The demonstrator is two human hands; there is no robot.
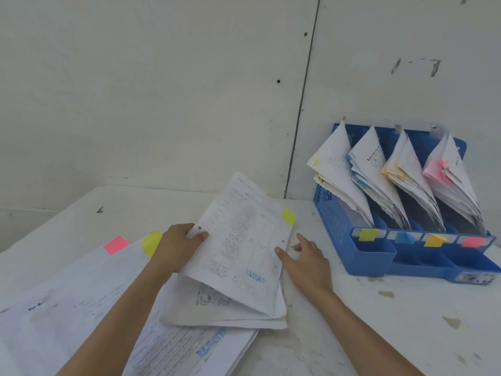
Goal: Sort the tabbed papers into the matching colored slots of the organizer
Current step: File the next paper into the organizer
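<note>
Yellow-tabbed sheet, presumably light and limp: pinched near a punch hole by left hand; right hand spread, thumb at sheet's edge.

A blue stamp reading "LUNAS" stood near the lower right corner of the yellow-tabbed sheet, which was raised over the pile at the table's near left side. Lower down, on a flat sheet by the near edge of the table, a second blue stamp seemed to say "REJECTED", though its last letters ran under the papers above. The printed lines on every sheet were too fine to read. So were the bold heading on the paper in the organizer's blue-labelled slot and the sticker on its front right corner.
</note>
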